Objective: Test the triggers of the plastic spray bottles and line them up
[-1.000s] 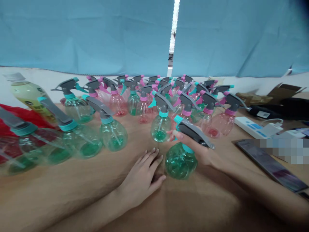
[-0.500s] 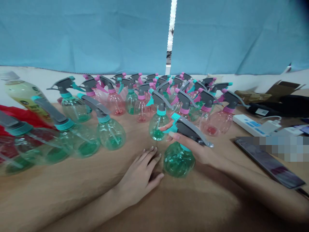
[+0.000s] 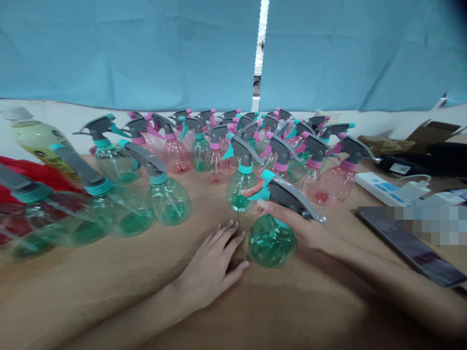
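A green spray bottle point(image 3: 272, 241) with a grey trigger head and teal nozzle stands on the brown table point(image 3: 109, 287) in front of me. My right hand point(image 3: 292, 218) is wrapped round its neck and trigger head, with one finger stretched along the nozzle. My left hand point(image 3: 215, 265) lies flat on the table just left of the bottle, fingers spread, its thumb tip close to the bottle's base. Behind stand several green bottles point(image 3: 168, 194) and pink bottles point(image 3: 330, 182) with the same grey heads.
A tall yellowish bottle point(image 3: 40, 143) and a red bag point(image 3: 32, 175) are at the far left. At the right lie a white power strip point(image 3: 383, 189), a dark phone point(image 3: 412, 248) and black items. A blue curtain point(image 3: 146, 53) hangs behind.
My right hand's index finger has stretched out along the bottle's nozzle and the bottle has tilted slightly. The left hand has stayed put.
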`<action>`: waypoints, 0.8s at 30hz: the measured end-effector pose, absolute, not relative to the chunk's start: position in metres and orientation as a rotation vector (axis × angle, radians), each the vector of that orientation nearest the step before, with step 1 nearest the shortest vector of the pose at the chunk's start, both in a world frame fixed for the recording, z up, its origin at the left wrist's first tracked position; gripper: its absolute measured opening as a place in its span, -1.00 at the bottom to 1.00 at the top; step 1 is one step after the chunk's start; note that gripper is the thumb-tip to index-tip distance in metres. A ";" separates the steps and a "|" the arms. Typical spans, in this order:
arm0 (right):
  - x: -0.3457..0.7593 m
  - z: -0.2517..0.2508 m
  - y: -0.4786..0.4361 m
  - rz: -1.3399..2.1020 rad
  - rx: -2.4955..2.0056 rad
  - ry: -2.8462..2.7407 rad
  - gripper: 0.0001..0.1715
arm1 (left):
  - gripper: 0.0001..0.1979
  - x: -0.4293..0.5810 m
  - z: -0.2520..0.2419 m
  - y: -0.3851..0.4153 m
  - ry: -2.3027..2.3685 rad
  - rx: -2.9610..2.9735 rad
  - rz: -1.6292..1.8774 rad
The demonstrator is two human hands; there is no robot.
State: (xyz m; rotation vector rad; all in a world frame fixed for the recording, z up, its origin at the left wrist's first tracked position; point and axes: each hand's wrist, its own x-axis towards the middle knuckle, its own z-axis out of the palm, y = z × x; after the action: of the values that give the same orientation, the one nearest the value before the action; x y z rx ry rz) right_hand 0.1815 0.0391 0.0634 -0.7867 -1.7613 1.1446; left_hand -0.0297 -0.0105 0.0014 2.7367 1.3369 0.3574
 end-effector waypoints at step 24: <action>0.181 0.063 0.041 1.127 -0.732 -1.758 -0.70 | -0.47 -0.030 0.001 -0.010 1.329 2.739 0.349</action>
State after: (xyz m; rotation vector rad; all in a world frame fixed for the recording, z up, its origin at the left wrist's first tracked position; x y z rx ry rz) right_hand 0.1808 0.0410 0.0630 -0.7317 -1.7581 1.1268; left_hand -0.0304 -0.0102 0.0012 2.7391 1.3292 0.3492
